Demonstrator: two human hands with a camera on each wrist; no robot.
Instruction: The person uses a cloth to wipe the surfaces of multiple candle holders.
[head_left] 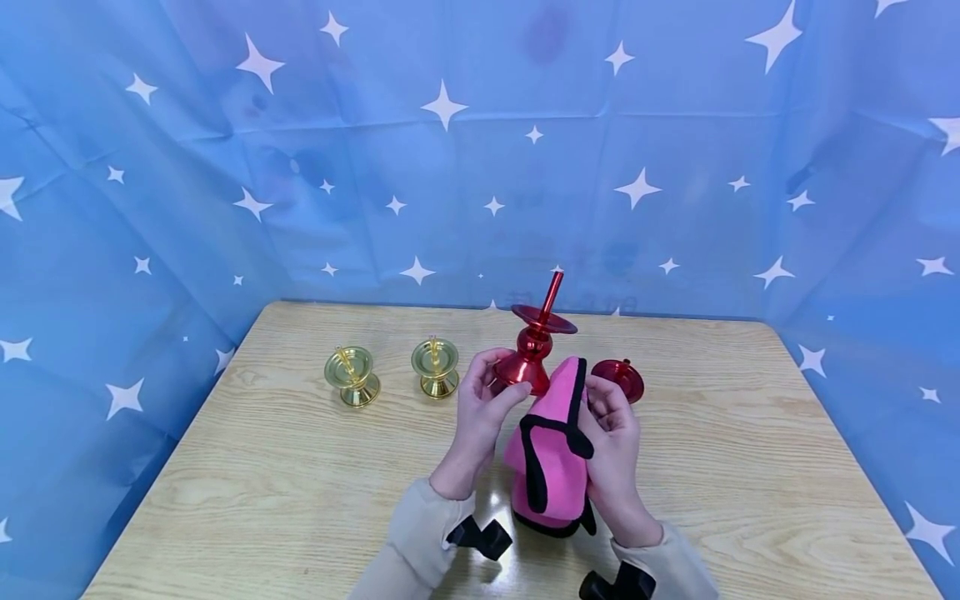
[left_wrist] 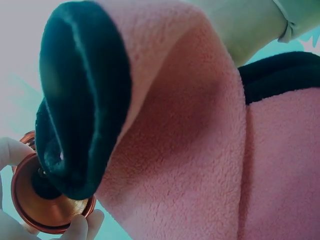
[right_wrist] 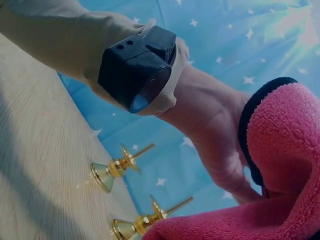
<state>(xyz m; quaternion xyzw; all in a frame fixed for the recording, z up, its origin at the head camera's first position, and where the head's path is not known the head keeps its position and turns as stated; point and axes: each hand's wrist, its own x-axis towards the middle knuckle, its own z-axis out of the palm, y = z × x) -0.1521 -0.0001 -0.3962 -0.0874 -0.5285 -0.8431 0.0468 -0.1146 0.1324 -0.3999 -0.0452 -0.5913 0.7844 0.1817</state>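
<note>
In the head view my left hand grips a shiny red metal candlestick by its flared base, tilted and lifted off the table. Its spike points up past a wide drip dish. My right hand holds a pink fleece cloth with black edging, which is bunched and hangs down close against the candlestick's base. The left wrist view shows the hollow underside of the base, with fingertips on its rim and the cloth partly covering it. In the right wrist view the cloth hides my left fingers.
Two gold candlesticks, one at the left and one nearer the middle, stand upright on the wooden table. A second red candlestick is behind my right hand, partly hidden. A blue star-patterned curtain surrounds the table's back and sides.
</note>
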